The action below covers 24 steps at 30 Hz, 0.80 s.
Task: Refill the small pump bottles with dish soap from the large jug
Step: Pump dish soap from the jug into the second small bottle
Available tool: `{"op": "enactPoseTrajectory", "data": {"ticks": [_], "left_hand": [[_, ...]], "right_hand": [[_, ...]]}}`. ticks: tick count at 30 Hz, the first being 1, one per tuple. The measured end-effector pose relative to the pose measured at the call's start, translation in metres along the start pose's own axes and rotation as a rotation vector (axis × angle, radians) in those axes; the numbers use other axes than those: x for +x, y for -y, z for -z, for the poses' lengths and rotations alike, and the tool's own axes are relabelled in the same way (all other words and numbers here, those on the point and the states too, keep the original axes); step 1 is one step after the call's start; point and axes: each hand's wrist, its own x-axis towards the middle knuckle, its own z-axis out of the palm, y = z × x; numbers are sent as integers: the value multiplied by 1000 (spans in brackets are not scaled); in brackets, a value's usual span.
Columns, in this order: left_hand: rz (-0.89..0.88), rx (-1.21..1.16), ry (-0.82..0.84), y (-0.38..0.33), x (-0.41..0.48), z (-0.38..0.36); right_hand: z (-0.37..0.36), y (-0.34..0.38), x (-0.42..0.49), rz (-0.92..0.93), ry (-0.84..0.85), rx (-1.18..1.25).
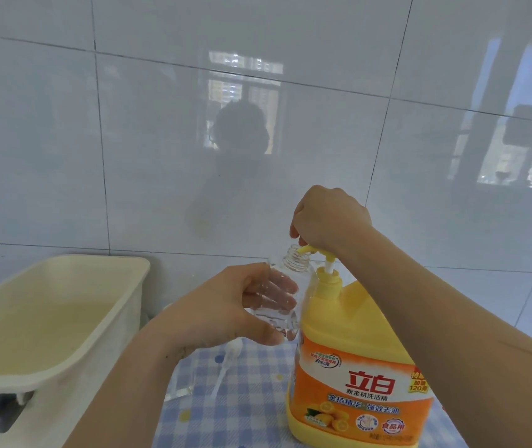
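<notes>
The left hand is closing its grip around the clear small bottle, tilting its open neck up to the yellow pump of the jug. The right hand is curling its grip over the pump's top, the jug standing on the checked surface.

This is looking like a home kitchen: glossy white wall tiles are carrying a window reflection, a blue checked tablecloth is covering the surface, and a cream plastic tub is sitting near a yellow dish-soap jug.
</notes>
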Motion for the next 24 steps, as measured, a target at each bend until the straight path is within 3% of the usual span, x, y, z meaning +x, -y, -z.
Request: {"op": "enactPoseTrajectory", "data": {"ticks": [24], "left_hand": [[56, 119, 60, 4, -1, -1]], "right_hand": [[-19, -5, -10, -23, 72, 9]]}}
